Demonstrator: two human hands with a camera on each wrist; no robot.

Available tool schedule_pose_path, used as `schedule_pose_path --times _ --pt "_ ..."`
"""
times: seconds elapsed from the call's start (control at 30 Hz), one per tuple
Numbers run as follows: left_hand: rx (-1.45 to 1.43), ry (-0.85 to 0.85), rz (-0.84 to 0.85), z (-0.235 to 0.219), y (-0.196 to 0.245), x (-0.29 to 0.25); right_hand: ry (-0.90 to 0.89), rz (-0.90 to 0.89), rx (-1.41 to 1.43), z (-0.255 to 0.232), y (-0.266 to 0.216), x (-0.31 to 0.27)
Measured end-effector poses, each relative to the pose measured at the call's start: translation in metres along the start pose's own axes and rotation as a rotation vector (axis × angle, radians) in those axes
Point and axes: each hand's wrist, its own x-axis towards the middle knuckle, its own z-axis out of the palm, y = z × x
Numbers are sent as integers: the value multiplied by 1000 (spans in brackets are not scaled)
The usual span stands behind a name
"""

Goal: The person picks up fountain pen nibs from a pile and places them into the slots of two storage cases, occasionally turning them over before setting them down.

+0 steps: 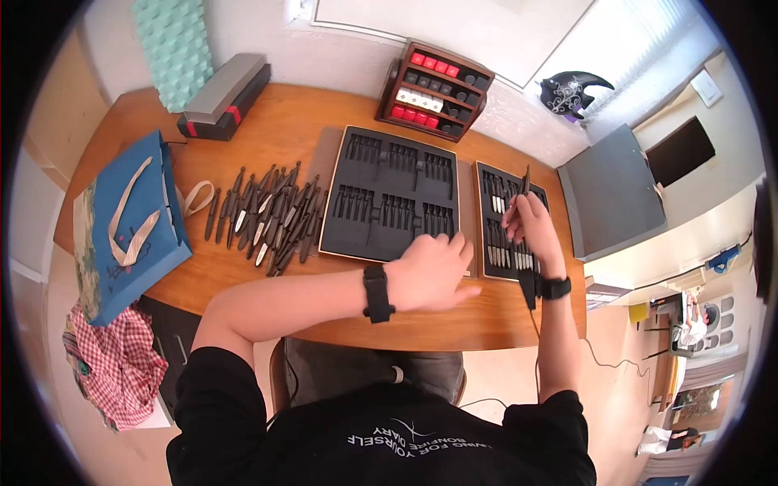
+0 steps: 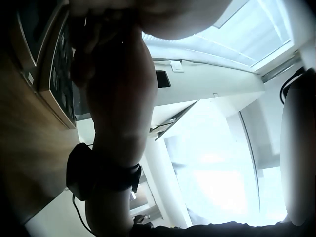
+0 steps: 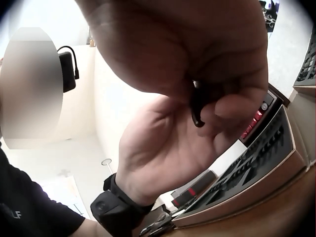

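Observation:
My right hand pinches a slim dark tool with a narrow end, over the smaller black-lined case at the right. In the right wrist view, a curved black end shows between its fingers. Dark and silver slim pieces stand in rows in that case. My left hand, fingers relaxed and apart, hovers at the lower right corner of the larger black foam case, whose slots hold several dark slim pieces. A loose pile of similar tools, some with silver parts, lies left of it.
A blue gift bag and a long grey box stand at the left of the wooden table. Behind the cases is a wooden rack with red, black and white pieces. A grey lid-like panel stands at the right.

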Motion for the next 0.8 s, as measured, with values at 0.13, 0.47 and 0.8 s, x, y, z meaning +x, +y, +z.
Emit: schedule_pose_path --times 0.13,0.47,0.8 --pt "-584 425 64 2 -4 15 -114 -152 223 29 -9 -53" --pt "-1280 283 -9 0 3 10 -137 -240 206 82 -18 -90" --pt "-1499 498 -119 0 -2 16 -219 -208 104 83 -7 -101"
